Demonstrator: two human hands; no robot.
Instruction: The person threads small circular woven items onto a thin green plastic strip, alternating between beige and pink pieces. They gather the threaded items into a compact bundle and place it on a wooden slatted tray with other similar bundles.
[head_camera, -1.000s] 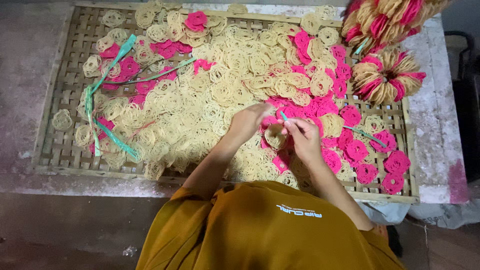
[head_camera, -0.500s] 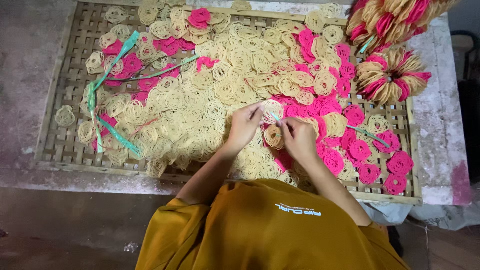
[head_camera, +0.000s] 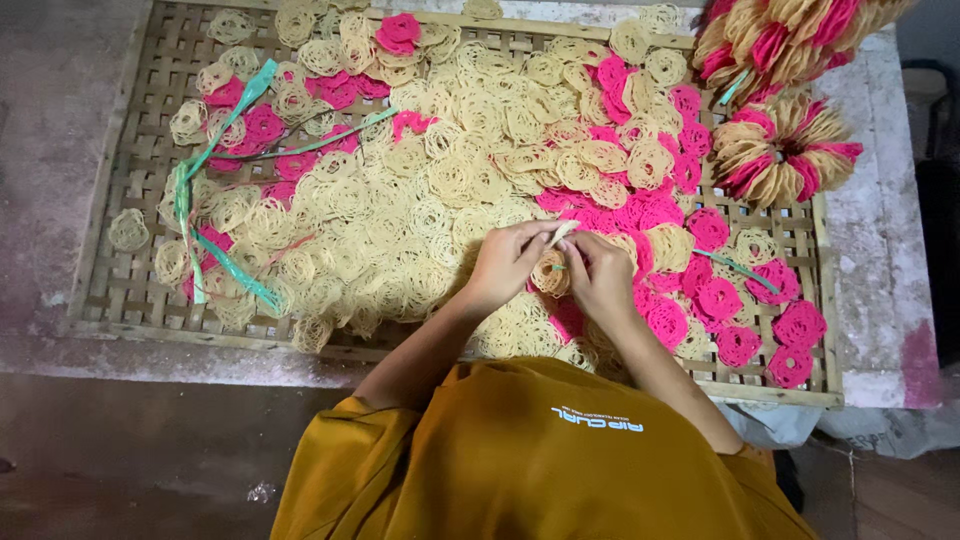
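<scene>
Noodle rings (head_camera: 551, 268), a small cream-coloured stack of them, sit pinched between my two hands near the front edge of the woven bamboo tray (head_camera: 120, 290), a little right of its middle. My left hand (head_camera: 508, 262) is curled around the stack from the left, fingers closed on it, and my right hand (head_camera: 598, 275) presses in from the right, thumb and fingers closed on the same stack. A short bit of green strip shows at the stack, between the two hands.

Half a second ago the hands were a touch further apart, with the stack showing wider between them; now they have drawn together so that the fingertips nearly meet over it. A second ago the right hand held a green strip up, clear of the rings.

Around the hands the tray is heaped with loose cream rings (head_camera: 430, 200) across its middle and pink rings (head_camera: 720, 298) toward its right front corner. Long green strips (head_camera: 215, 150) lie over the rings by the left edge, unchanged. Two tied bundles (head_camera: 778, 150) of cream and pink rings rest at the tray's far right corner, partly on the stone tabletop (head_camera: 870, 240).
</scene>
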